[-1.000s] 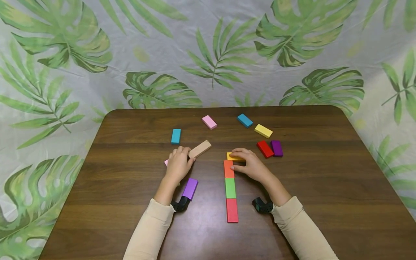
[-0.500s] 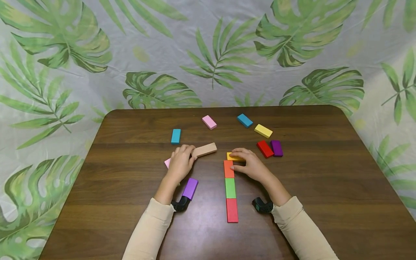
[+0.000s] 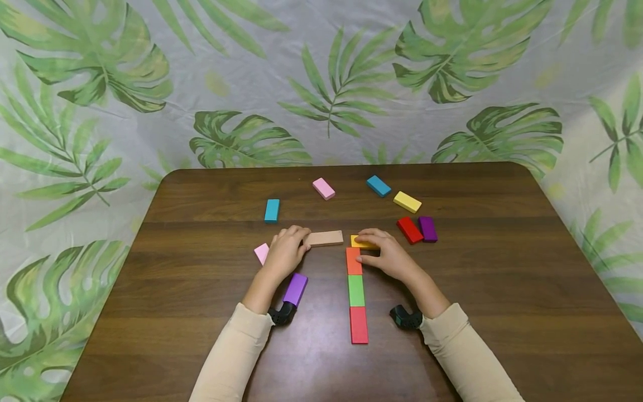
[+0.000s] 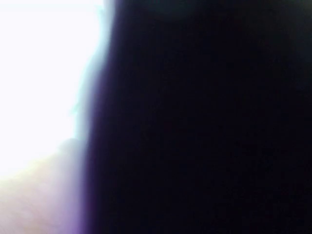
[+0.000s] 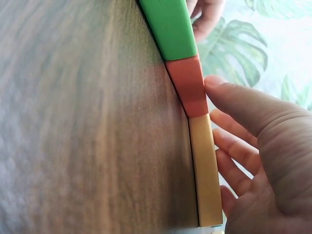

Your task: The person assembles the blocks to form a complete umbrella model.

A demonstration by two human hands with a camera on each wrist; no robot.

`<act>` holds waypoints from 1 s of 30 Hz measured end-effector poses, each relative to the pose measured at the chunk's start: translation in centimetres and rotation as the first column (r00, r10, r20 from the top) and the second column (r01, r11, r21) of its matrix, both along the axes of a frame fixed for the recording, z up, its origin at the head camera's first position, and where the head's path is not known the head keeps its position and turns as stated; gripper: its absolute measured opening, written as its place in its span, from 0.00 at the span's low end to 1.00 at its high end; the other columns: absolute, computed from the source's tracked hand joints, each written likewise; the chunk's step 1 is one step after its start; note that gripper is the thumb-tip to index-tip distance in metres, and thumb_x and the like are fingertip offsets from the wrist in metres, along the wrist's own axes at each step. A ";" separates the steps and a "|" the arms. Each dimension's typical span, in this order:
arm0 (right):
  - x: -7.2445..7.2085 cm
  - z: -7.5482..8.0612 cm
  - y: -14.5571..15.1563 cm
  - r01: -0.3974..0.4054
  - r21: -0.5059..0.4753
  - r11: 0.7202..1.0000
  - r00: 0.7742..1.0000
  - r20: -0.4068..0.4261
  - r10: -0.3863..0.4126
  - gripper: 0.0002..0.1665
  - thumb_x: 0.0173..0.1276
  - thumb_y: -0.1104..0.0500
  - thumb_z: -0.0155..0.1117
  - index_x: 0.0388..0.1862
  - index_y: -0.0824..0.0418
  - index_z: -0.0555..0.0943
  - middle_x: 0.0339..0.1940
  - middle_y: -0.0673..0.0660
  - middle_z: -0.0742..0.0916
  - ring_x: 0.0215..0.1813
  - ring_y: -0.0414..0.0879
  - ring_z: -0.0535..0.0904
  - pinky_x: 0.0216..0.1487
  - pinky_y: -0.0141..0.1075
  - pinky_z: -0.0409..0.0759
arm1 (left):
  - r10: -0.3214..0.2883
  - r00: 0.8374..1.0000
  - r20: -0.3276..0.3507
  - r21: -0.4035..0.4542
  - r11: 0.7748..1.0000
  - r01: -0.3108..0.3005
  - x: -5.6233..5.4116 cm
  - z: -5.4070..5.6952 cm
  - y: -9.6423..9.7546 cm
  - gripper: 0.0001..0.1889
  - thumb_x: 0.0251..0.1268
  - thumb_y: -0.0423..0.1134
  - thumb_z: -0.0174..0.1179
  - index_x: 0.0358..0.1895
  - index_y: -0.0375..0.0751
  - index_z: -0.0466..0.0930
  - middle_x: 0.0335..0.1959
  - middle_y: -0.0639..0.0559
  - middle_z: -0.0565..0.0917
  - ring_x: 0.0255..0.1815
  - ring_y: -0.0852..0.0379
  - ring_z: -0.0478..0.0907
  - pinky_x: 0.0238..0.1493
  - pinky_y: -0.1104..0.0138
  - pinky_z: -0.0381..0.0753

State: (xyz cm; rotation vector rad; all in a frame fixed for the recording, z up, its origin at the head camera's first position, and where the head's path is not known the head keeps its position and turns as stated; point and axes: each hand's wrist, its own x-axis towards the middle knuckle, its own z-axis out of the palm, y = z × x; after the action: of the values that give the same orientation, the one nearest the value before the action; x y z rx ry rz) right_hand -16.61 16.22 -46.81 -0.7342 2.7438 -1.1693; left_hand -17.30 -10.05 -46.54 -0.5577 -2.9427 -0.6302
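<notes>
My left hand (image 3: 284, 255) grips the left end of a plain wooden block (image 3: 325, 239), which lies nearly crosswise. Its free end points at a yellow-orange block (image 3: 355, 241), with a small gap between them. My right hand (image 3: 390, 258) rests its fingertips on that yellow-orange block, and its thumb touches an orange block (image 3: 353, 266). In the right wrist view those fingers lie relaxed along the yellow-orange block (image 5: 207, 170). A green block (image 3: 356, 291) and a red block (image 3: 359, 325) continue the row toward me. The left wrist view is mostly dark and blurred.
Beside the left hand lie a pink block (image 3: 261, 253) and a purple block (image 3: 296, 288). Farther back are blue (image 3: 272, 211), pink (image 3: 324, 188), blue (image 3: 378, 186) and yellow blocks (image 3: 407, 202). A dark red block (image 3: 409, 230) and a dark purple block (image 3: 428, 229) sit at right.
The left hand has swung the wooden block clockwise and moved it right, from a slant to nearly crosswise, closer to the yellow-orange block. The right hand has stayed in place.
</notes>
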 end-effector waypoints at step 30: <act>0.1 0.0 0.1 -0.002 0.013 1.000 1.000 -0.001 0.002 0.24 0.54 0.56 0.69 0.50 0.62 0.78 0.54 0.57 0.75 0.58 0.55 0.65 0.58 0.51 0.58 | -0.047 0.999 -0.023 0.001 0.999 0.047 0.1 -0.1 1.2 0.17 0.57 0.40 0.60 0.52 0.45 0.77 0.47 0.51 0.77 0.46 0.48 0.72 0.44 0.58 0.68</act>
State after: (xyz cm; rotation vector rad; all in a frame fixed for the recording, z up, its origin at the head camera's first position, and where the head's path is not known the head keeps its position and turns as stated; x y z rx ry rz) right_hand -16.54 16.27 -46.79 -0.7358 2.7486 -1.1502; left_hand -17.18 -8.83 -46.64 -0.6319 -2.9149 -0.6269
